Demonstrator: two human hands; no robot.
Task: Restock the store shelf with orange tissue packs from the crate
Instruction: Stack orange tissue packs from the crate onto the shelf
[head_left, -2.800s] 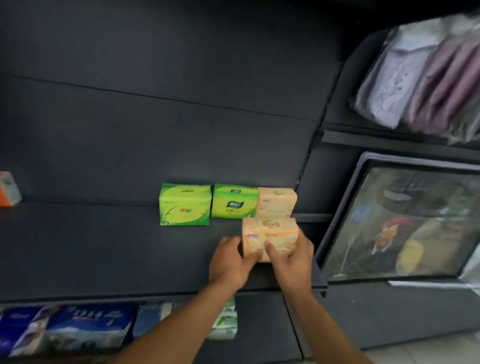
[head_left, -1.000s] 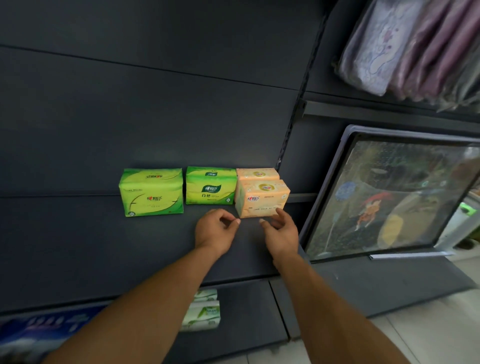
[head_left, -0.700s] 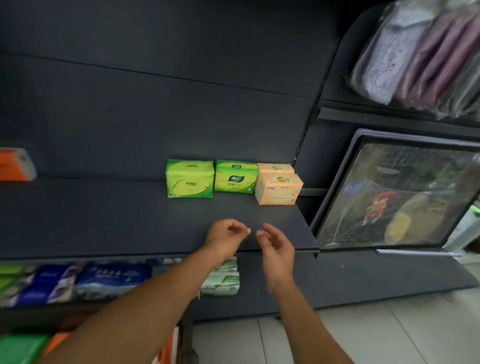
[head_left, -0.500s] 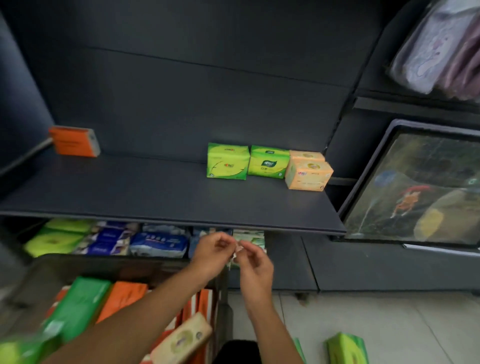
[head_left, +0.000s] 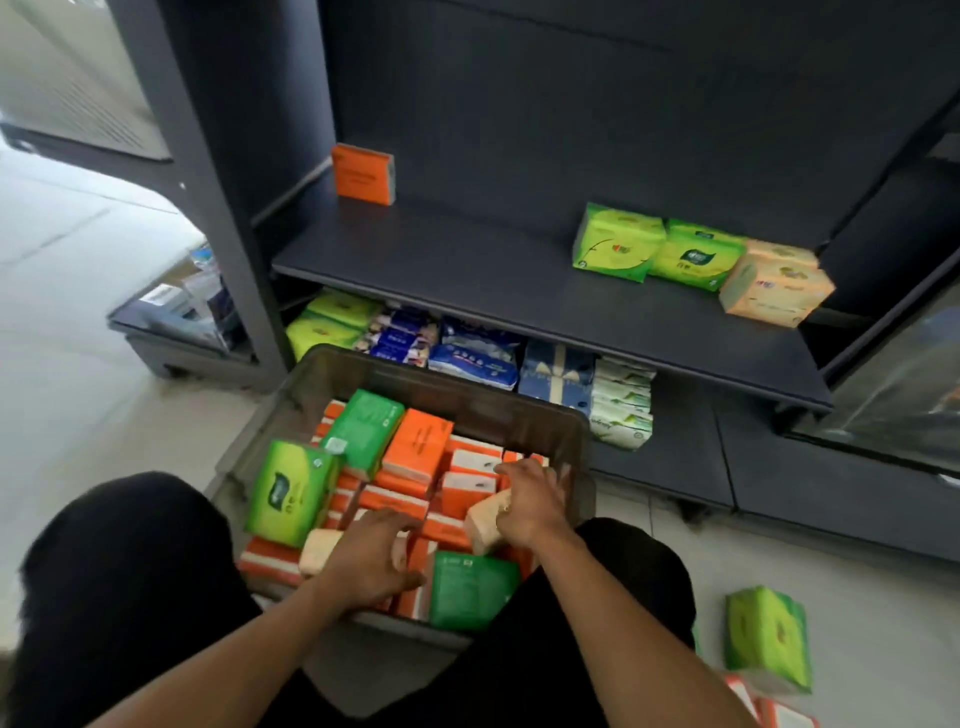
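The grey crate (head_left: 447, 385) stands on the floor between my knees, full of bright orange packs (head_left: 415, 452), green packs and a few pale orange ones. My right hand (head_left: 527, 501) is down in the crate's right side and grips a pale orange tissue pack (head_left: 483, 522). My left hand (head_left: 371, 556) lies with spread fingers on the packs at the crate's near middle, beside another pale pack (head_left: 317, 552). On the dark shelf (head_left: 467, 270) two pale orange packs (head_left: 774, 291) sit at the right end, one behind the other.
Two green packs (head_left: 615, 241) stand left of the pale ones on the shelf, and a bright orange pack (head_left: 362, 174) at its far left. The lower shelf holds blue, green and white packs (head_left: 472, 358). A green pack (head_left: 769, 639) lies on the floor at right.
My hands let go of the pale orange pack on the shelf and drew back. My view dropped to the crate, and both hands went down into it; the right one took hold of a pale pack.
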